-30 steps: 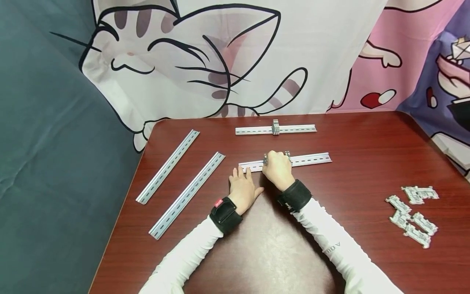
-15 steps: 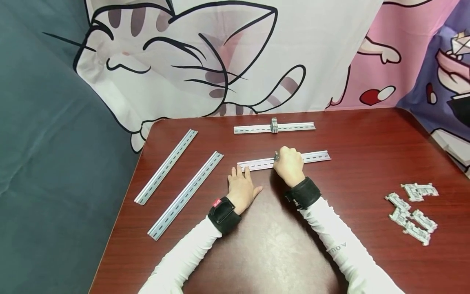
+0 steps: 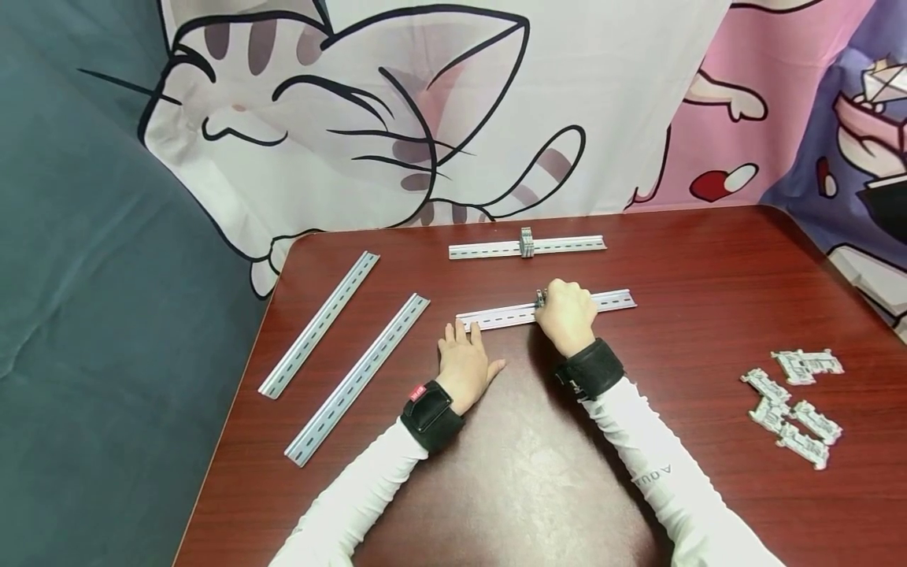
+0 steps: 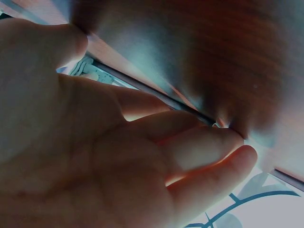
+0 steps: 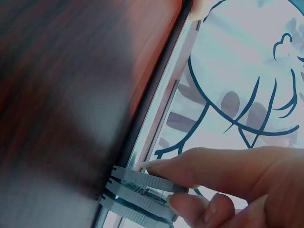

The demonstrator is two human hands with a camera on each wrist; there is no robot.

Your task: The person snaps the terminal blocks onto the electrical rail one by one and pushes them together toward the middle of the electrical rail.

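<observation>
My left hand [image 3: 464, 370] lies with its fingers extended, fingertips touching the left end of a slotted metal DIN rail [image 3: 503, 316]. Farther along that rail, my right hand [image 3: 567, 315] grips grey terminal blocks mounted across it. In the right wrist view, the thumb and fingers pinch the side-by-side terminal blocks [image 5: 137, 194], and the rail [image 5: 164, 102] runs away beyond them. From the head view only a small part of the blocks shows left of the hand. The left palm fills most of the left wrist view.
Behind lies another rail [image 3: 489, 250] with a cluster of terminal blocks [image 3: 527, 242] on it. Two bare rails, a farther one [image 3: 319, 324] and a nearer one [image 3: 357, 379], lie slanted at left. Several loose pale-grey terminal blocks [image 3: 804, 446] lie at right. A printed curtain [image 3: 623, 94] hangs behind the table.
My right hand has moved to the right along the rail, and the terminal blocks at its left side have shifted right too. The left hand has stayed at the rail's left end.
</observation>
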